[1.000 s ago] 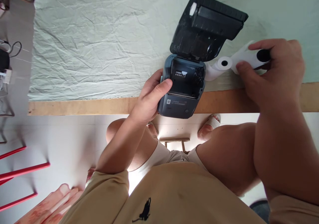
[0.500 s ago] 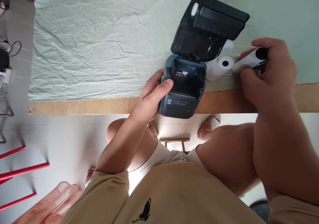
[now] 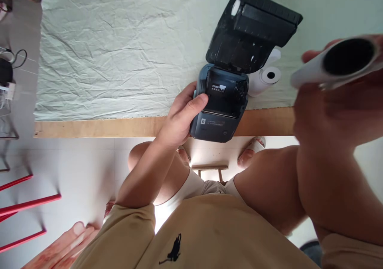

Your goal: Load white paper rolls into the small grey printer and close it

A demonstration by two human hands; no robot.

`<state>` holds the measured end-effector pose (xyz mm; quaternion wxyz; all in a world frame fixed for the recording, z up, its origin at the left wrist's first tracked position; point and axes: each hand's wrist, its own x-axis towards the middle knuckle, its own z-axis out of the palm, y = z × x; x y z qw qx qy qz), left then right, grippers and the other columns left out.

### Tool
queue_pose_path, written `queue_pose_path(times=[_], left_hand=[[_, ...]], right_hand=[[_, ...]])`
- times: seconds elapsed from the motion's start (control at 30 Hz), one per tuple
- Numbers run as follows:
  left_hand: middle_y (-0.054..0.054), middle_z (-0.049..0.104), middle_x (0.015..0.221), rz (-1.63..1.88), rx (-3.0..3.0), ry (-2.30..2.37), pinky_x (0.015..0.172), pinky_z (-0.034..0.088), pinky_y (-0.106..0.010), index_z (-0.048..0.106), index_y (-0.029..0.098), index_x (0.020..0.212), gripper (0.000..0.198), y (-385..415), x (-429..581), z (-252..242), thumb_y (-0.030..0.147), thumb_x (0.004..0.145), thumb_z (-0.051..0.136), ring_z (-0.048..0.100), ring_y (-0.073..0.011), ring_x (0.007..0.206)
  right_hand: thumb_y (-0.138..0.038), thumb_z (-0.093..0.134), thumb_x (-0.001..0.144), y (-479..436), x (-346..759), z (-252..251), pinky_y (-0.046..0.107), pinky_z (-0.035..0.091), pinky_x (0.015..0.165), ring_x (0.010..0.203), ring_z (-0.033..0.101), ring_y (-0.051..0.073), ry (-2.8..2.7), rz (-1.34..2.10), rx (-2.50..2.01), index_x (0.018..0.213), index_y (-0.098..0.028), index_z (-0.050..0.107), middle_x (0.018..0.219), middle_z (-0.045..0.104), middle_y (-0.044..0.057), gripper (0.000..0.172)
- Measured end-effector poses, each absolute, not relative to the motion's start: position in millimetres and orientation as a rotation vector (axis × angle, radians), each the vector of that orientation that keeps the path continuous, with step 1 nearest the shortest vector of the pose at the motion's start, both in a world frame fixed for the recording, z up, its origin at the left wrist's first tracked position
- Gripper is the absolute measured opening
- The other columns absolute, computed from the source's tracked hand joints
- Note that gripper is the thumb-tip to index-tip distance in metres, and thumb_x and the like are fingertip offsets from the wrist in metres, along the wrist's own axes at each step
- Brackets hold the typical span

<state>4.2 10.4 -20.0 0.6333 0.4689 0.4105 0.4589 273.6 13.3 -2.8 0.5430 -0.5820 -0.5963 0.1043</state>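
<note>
My left hand grips the near end of a dark portable label printer, thumb over its left edge. The printer's black lid is swung up and back, and its paper bay shows no roll. At the right, my right hand is closed around a white paper roll with a wide dark core facing up; it is raised toward the camera and blurred. A second, smaller-cored white paper roll lies on the cloth beside the printer, partly hidden by it.
A wrinkled pale green cloth covers the table, with a bare wooden front edge. Red metal legs stand at the lower left on the tiled floor. Cables and a black device are at the far left.
My right hand has lifted the wide-cored paper roll off the tabletop, up toward the camera and to the right. My left hand and the printer have barely moved.
</note>
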Motion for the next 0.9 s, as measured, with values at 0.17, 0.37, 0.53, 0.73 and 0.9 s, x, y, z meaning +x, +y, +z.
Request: queue_pose_path(times=[0.17, 0.37, 0.53, 0.73, 0.9], left_hand=[[-0.006, 0.085, 0.107, 1.101, 1.121, 0.908, 0.086, 0.068, -0.042, 0.081, 0.027, 0.118, 0.059, 10.4, 2.9, -23.2, 0.084, 0.102, 0.071, 0.083, -0.0307, 0.105], [-0.004, 0.08, 0.104, 1.064, 1.123, 0.859, 0.085, 0.065, -0.036, 0.081, 0.025, 0.118, 0.045, 11.8, -1.0, -20.2, 0.068, 0.104, 0.078, 0.079, -0.0248, 0.1], [-0.005, 0.08, 0.107, 1.038, 1.132, 0.885, 0.088, 0.065, -0.037, 0.079, 0.026, 0.116, 0.047, 12.0, -2.2, -19.6, 0.071, 0.104, 0.078, 0.079, -0.0258, 0.104], [-0.003, 0.078, 0.101, 1.055, 1.115, 0.871, 0.084, 0.063, -0.036, 0.078, 0.025, 0.114, 0.044, 11.2, -1.5, -19.5, 0.068, 0.105, 0.078, 0.078, -0.0235, 0.099], [-0.002, 0.076, 0.097, 1.077, 1.156, 0.882, 0.082, 0.06, -0.035, 0.078, 0.025, 0.109, 0.046, 11.0, -0.8, -19.2, 0.071, 0.106, 0.078, 0.077, -0.0225, 0.096]], right_hand=[[-0.04, 0.05, 0.113, -2.6, 222.5, 1.5, 0.048, 0.076, 0.093, 0.107, 0.09, 0.023, -1.906, -0.087, -1.214, 0.123, -0.034, 0.073, 0.114, 0.089, -0.002, 0.025], [-0.025, 0.074, 0.112, 7.5, 205.7, -9.2, 0.034, 0.068, 0.082, 0.088, 0.087, 0.017, -1.85, -0.253, -0.98, 0.125, -0.028, 0.07, 0.118, 0.093, 0.002, 0.014], [-0.024, 0.076, 0.111, 8.5, 206.1, -6.2, 0.036, 0.067, 0.085, 0.094, 0.088, 0.02, -1.825, -0.089, -0.933, 0.112, -0.028, 0.067, 0.126, 0.092, 0.002, 0.01], [-0.022, 0.077, 0.111, 14.0, 204.3, -6.0, 0.032, 0.064, 0.082, 0.081, 0.085, 0.015, -1.839, -0.225, -0.911, 0.11, -0.026, 0.066, 0.119, 0.094, 0.003, 0.012], [-0.017, 0.07, 0.113, 13.4, 205.6, -5.2, 0.034, 0.063, 0.086, 0.09, 0.088, 0.016, -1.862, -0.147, -0.943, 0.103, -0.028, 0.066, 0.103, 0.091, -0.003, 0.015]])
